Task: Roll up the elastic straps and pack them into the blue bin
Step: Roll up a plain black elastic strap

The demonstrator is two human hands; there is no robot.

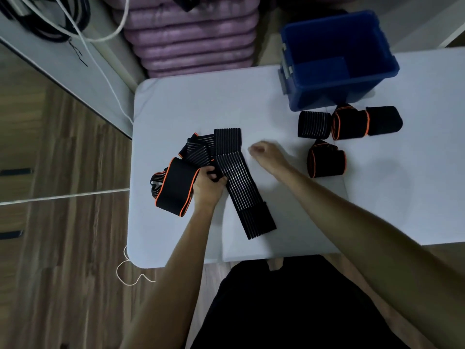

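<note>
A loose heap of black elastic straps lies at the table's left middle. One has orange edges [176,187]; a striped strap [236,177] runs down toward me. My left hand [210,183] grips strap fabric where the two meet. My right hand [266,152] hovers just right of the striped strap, blurred, fingers loosely curled and holding nothing. Several rolled straps lie at the right: a striped roll [314,124], two orange-edged rolls [349,124] [383,120] side by side, and one nearer me [327,159]. Behind them stands the blue bin [392,69]; I see no straps inside it.
The white table [181,107] ends at a rounded left edge over a wooden floor. A stack of purple cushions [191,39] sits behind it. White and black cables [75,28] hang at the top left. A thin white cord [130,270] lies on the floor.
</note>
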